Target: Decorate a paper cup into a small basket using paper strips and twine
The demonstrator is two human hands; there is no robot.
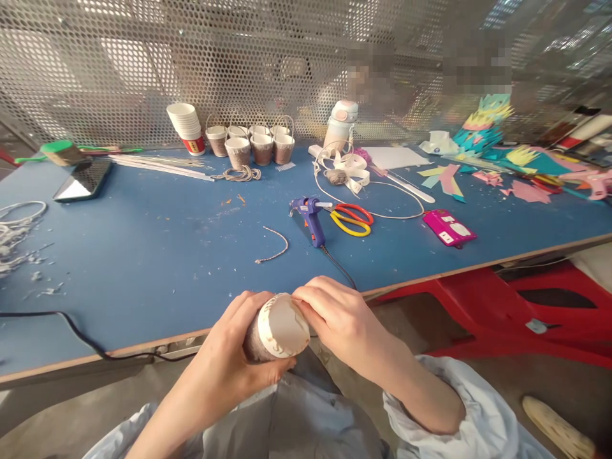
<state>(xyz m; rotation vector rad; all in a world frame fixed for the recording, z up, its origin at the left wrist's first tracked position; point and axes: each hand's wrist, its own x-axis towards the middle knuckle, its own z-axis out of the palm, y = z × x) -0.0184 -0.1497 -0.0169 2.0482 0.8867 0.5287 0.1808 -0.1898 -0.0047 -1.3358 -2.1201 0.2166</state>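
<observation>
My left hand (pixel 239 344) wraps around a paper cup (pixel 287 325) with brown-grey covering on its side and a white lace-like band around the rim. The cup is tilted, its white inside facing up and to the right, just past the table's front edge. At the rim's right side, my right hand (pixel 342 312) is closed, its fingertips pinching the edge; anything small between them is hidden. Beyond the hands lie a short piece of twine (pixel 285 245), a purple glue gun (pixel 310 220) and scissors (pixel 352 220) with red and yellow handles.
Several covered cups with handles (pixel 238 153) stand at the back of the blue table (pixel 143 255), beside stacked paper cups (pixel 184 121). A phone (pixel 83 180) lies left, a magenta pouch (pixel 449 227) right. A black cable (pixel 71 324) crosses the front edge. A red stool (pixel 459 312) stands right.
</observation>
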